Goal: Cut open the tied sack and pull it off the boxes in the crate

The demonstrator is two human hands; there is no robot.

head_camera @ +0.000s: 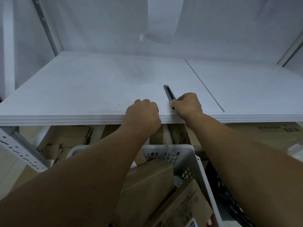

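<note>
So both hands are up on the white shelf (82, 89), right around dead centre of the view. The right hand (188, 104) has its fingers curled tight around the back end of a dark grey utility knife (168, 93), with the thumb pressed along the side of it. The knife lies flat on the shelf board and its front end points off toward 11 o'clock. I can't tell if any blade is out.

The left hand (143, 114) sits just beside it at about 9 o'clock from the knife hand, not touching it. Its fingers are balled into a fist with nothing showing inside, knuckles at the front lip of the shelf.

Down at 6 o'clock there's the white plastic crate (195, 163) with slotted walls, under the forearms. Brown cardboard boxes (152, 174) are stacked in it at messy angles, and their tops look bare. At 4 o'clock, just outside the crate's right wall, there's something black and crinkly (229, 199). Could be the sack, honestly can't tell.

Other bits: a perforated metal upright (18, 149) at 8 o'clock, more flattened cardboard (262, 136) under the shelf at 3 o'clock, and a thin dark line (205, 86) running across the board at 1 o'clock
</note>
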